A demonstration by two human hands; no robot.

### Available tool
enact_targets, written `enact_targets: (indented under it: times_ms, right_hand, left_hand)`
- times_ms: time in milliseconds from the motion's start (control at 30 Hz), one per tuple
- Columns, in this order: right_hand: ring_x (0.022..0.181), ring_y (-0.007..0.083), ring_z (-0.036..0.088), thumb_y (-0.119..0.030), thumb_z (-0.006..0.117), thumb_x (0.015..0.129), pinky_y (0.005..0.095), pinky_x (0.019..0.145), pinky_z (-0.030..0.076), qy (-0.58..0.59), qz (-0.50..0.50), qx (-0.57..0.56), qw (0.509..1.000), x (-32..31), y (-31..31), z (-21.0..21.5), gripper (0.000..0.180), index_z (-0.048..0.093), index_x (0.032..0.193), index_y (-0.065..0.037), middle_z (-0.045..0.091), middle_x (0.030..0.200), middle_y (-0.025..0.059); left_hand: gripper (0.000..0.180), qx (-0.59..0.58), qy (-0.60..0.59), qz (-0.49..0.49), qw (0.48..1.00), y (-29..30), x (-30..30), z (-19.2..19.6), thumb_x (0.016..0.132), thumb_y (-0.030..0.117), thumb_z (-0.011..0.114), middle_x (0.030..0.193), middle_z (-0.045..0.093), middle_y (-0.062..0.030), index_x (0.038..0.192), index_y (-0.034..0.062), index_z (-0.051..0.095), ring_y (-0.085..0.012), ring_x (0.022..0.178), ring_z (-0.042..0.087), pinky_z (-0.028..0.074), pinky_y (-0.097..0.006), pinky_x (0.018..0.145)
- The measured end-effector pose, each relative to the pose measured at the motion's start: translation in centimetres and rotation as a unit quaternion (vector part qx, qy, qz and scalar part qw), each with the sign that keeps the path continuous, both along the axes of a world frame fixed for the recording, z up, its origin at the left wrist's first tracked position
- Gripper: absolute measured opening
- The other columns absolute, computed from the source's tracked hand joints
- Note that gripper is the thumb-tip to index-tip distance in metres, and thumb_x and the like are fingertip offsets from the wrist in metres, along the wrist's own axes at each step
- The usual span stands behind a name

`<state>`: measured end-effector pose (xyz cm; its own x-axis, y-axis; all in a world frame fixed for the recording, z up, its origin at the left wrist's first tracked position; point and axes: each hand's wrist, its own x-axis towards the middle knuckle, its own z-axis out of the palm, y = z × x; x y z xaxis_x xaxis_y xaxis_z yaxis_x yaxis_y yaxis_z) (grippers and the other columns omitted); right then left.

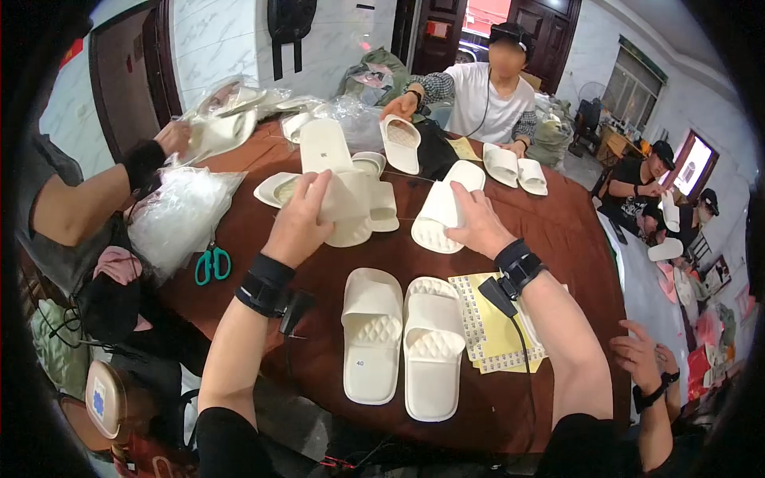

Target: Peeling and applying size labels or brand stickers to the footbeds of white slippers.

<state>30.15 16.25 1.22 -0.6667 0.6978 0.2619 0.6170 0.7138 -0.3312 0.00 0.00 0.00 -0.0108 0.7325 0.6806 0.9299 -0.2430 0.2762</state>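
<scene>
My left hand is closed on a white slide slipper, thumb and fingers at its strap. This slipper is lifted over several others piled on the brown cloth, and part of it is hidden by my hand. My right hand pinches the edge of a second white slipper, whose quilted footbed shows below the strap. Nearer me, a pair lies side by side: the left slipper has a small sticker on its heel, while the right slipper shows none. Yellow sticker sheets lie right of them, under my right forearm.
Teal-handled scissors and a clear plastic bag lie at the left of the cloth-covered table. A co-worker's arm reaches in there. Across, another person holds a slipper beside a white pair.
</scene>
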Motion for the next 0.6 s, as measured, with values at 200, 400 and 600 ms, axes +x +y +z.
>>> enact_targets:
  times_ms: [200, 400, 600]
  right_hand:
    - [0.107, 0.0481, 0.050, -0.018, 0.073, 0.071, 0.0479, 0.095, 0.044, 0.088, 0.073, 0.148, 0.982, 0.5, -1.4, 4.1, 0.081, 0.035, 0.142, -0.005, 0.051, 0.111, 0.0277]
    - [0.118, 0.0401, 0.046, -0.017, 0.075, 0.070, 0.0422, 0.102, 0.040, 0.041, 0.072, 0.059, 0.995, 1.6, -1.5, 4.8, 0.085, 0.035, 0.145, -0.005, 0.047, 0.122, 0.0233]
    - [0.123, 0.0434, 0.043, -0.017, 0.074, 0.074, 0.0450, 0.104, 0.039, 0.019, 0.011, 0.074, 0.997, 5.9, 0.2, 1.0, 0.079, 0.036, 0.143, -0.005, 0.045, 0.128, 0.0247]
  left_hand:
    - [0.078, -0.016, -0.087, 0.026, 0.996, -2.0, -0.4, 3.9, 0.071, 0.006, 0.074, 0.131, 0.048, -0.0148, 0.142, 0.0017, 0.042, -0.0229, 0.106, 0.057, 0.052, -0.027, 0.076]
    - [0.075, -0.016, -0.089, -0.030, 0.995, -2.9, -1.0, 1.6, 0.073, 0.007, 0.075, 0.131, 0.052, -0.0129, 0.141, 0.0030, 0.043, -0.0213, 0.104, 0.058, 0.052, -0.028, 0.075]
    - [0.074, -0.066, -0.142, -0.127, 0.979, -1.6, 4.0, -0.7, 0.077, 0.010, 0.077, 0.155, 0.025, -0.0237, 0.142, 0.0028, 0.042, -0.0352, 0.136, 0.040, 0.043, -0.036, 0.103]
